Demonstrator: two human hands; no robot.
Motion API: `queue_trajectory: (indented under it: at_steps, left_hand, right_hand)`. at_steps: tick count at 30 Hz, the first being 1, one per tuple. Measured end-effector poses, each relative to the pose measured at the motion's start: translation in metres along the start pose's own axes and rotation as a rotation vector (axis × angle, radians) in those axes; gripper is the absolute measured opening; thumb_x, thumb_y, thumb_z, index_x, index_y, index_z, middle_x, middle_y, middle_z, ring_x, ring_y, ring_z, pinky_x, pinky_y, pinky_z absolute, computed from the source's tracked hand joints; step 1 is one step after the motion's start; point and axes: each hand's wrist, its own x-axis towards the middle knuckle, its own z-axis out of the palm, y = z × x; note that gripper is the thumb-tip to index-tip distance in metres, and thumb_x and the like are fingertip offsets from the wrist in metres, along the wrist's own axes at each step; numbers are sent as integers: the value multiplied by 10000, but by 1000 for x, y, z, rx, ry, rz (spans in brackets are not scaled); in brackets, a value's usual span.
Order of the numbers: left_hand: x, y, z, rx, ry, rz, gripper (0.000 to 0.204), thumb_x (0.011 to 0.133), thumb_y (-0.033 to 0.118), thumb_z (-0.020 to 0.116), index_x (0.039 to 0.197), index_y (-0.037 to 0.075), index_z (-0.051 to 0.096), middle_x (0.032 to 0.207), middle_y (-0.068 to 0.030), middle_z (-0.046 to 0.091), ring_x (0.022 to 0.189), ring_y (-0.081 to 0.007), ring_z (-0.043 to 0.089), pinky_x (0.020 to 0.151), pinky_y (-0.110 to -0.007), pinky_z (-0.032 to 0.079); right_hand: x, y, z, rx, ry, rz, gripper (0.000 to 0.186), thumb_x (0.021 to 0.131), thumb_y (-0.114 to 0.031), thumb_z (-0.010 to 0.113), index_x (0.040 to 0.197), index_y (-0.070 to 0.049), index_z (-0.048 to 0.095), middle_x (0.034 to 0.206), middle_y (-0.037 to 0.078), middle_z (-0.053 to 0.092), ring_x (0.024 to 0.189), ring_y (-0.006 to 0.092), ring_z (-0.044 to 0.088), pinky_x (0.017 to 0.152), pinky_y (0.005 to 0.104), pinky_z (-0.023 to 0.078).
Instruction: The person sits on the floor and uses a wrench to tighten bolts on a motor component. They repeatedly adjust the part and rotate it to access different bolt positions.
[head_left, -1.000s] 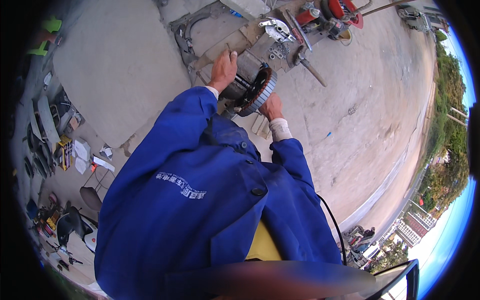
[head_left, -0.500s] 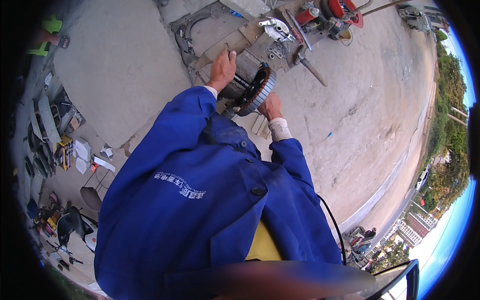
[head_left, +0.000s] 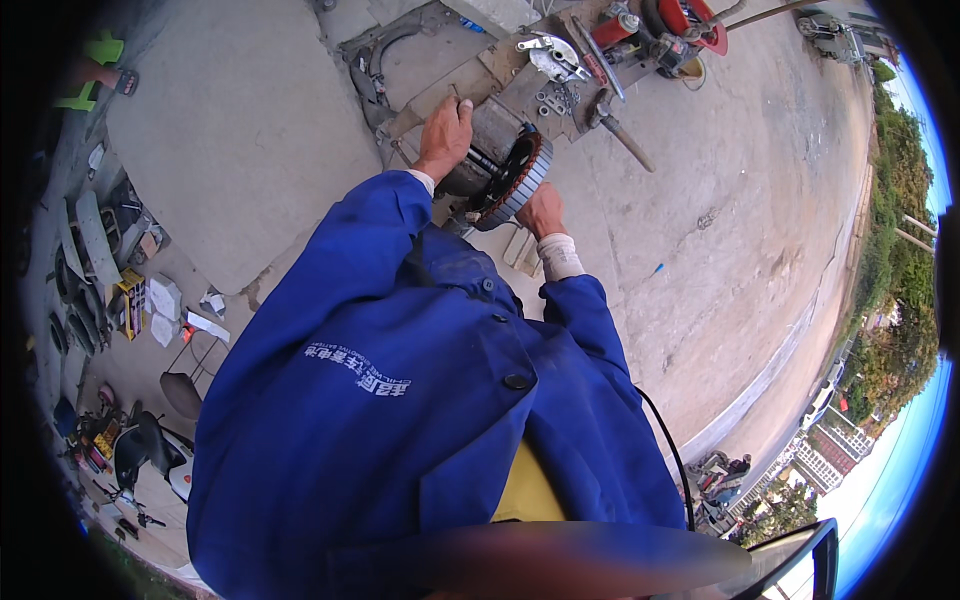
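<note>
In front of me a motor stator [head_left: 521, 188], a ring of grey metal segments with copper-coloured windings inside, stands tilted on its edge above a worn metal block [head_left: 493, 124]. A shiny shaft [head_left: 484, 163] runs from its middle toward my left hand [head_left: 445, 138]. That hand is closed beside the shaft's end, its thumb on top; what its fingers hold is hidden. On the stator's right side my right hand [head_left: 542, 211] is closed against the rim, with the fingertips out of sight behind it.
A hammer [head_left: 622, 134], a silver brake plate [head_left: 553, 60], loose nuts and washers [head_left: 552, 102] and a red can [head_left: 614, 32] lie beyond the stator. Scrap parts [head_left: 95, 238] and a scooter [head_left: 148, 452] are at the left. Someone's sandalled foot [head_left: 125, 82] shows beside a green stool [head_left: 103, 47].
My hands and the stator stay almost where they were. On the distant road at the right, a white car has moved down along the picture.
</note>
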Motion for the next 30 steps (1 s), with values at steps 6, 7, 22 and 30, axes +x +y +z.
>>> queue_trajectory:
  at_steps: [6, 7, 22, 30]
  left_hand:
    - [0, 1, -1, 1, -4, -5, 422, 1052, 364, 459, 1122, -23, 614, 1094, -312, 669, 1048, -509, 612, 928, -555, 469]
    - [0, 1, -1, 3, 1, -4, 424, 1052, 363, 459, 1127, -24, 615, 1096, -312, 669, 1050, -508, 612, 930, -554, 469]
    - [1, -5, 5, -9, 60, 31, 393, 1050, 342, 469, 1089, -13, 634, 1039, -308, 684, 1004, -515, 630, 883, -540, 487]
    - [1, -5, 5, -11, 60, 37, 386, 1047, 342, 475, 1084, -8, 635, 1038, -304, 685, 998, -516, 630, 879, -538, 489]
  right_hand:
    - [0, 0, 0, -5, -1, 4, 302, 860, -322, 692, 975, -45, 724, 925, 264, 721, 894, 459, 706, 785, 500, 570]
    - [0, 0, 1, -2, -1, 3, 301, 859, -321, 692, 975, -45, 724, 925, 264, 722, 894, 459, 706, 785, 500, 570]
    - [3, 1, 3, -9, -4, 0, 288, 852, -313, 698, 972, -53, 724, 921, 256, 722, 892, 454, 705, 778, 496, 569]
    - [3, 3, 4, -16, -4, 2, 281, 848, -309, 702, 971, -57, 724, 919, 251, 723, 891, 451, 704, 775, 493, 568]
